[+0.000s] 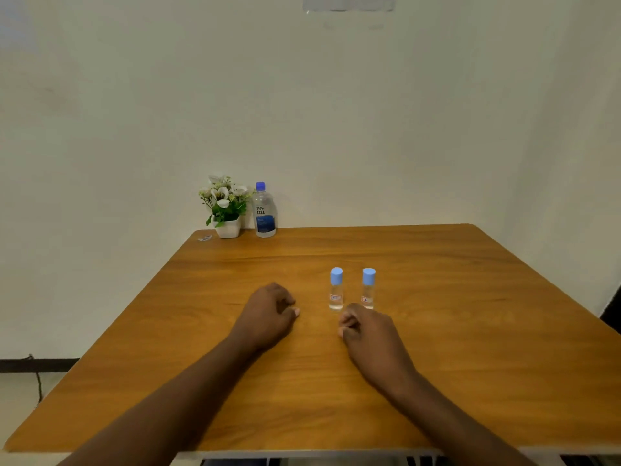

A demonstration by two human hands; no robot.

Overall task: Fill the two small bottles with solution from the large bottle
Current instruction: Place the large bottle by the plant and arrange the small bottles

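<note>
We list: left hand and right hand, loosely curled, empty, resting on the wooden table. Left small bottle and right small bottle, capped, upright, just beyond the right hand. Large renu bottle, capped, at the far edge beside the potted flowers.

The big bottle stands at the far edge of the table. Just left of it sits a plant pot, with a scrap further left. Nearer and to its right stand the left small bottle and the right small bottle, side by side. Nearer still, the left hand rests straight before the big bottle and the right hand further right.
</note>
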